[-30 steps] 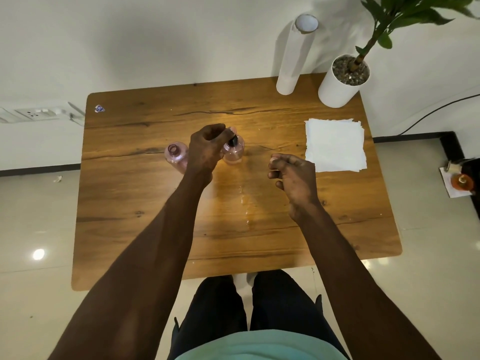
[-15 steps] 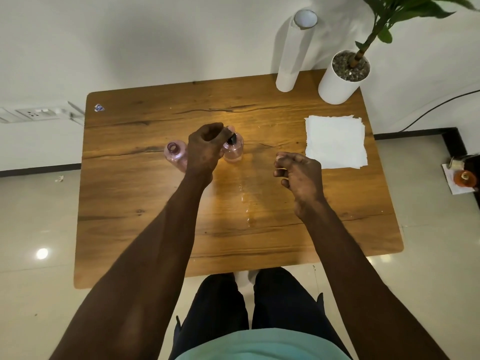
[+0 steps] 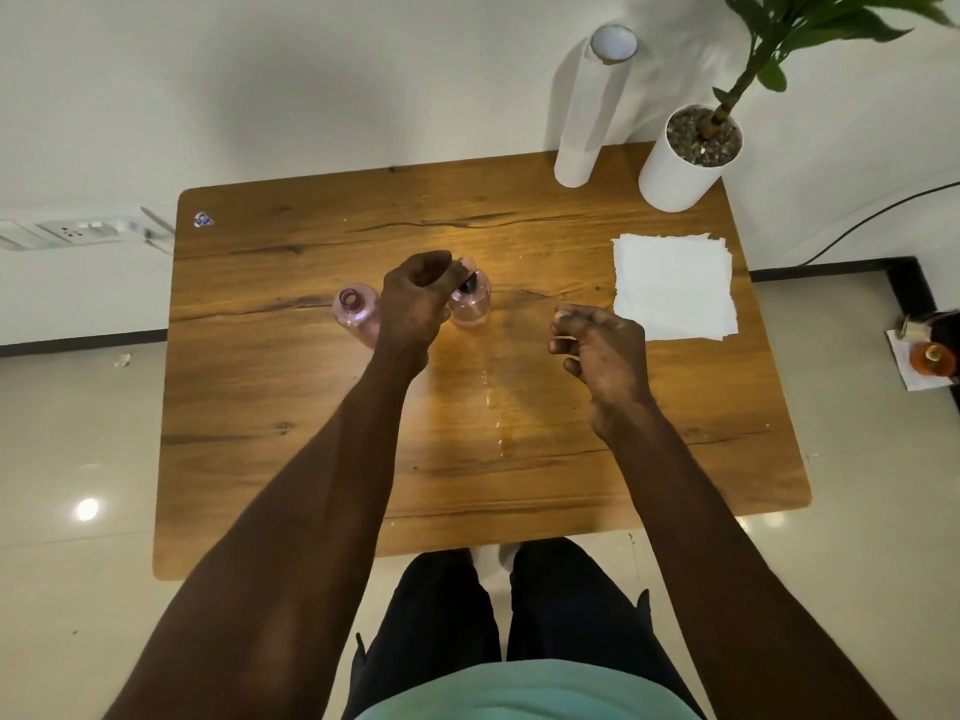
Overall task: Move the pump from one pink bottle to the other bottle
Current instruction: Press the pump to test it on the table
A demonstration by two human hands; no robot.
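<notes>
Two pink bottles stand side by side mid-table. The left pink bottle [image 3: 355,309] has an open neck and no pump. The right pink bottle [image 3: 471,304] carries the black pump [image 3: 467,283] at its top. My left hand [image 3: 415,304] is closed around that pump from above, hiding most of it. My right hand [image 3: 602,345] hovers to the right of the bottles, fingers loosely curled and apart, holding nothing.
The wooden table [image 3: 311,459] holds a stack of white paper napkins [image 3: 672,285] at the right, a tall white roll [image 3: 592,106] and a white plant pot [image 3: 685,158] at the back right. A wet streak [image 3: 498,407] runs down the table's middle.
My right hand has drifted slightly right, away from the bottles. My left hand stays closed on the pump atop the right bottle.
</notes>
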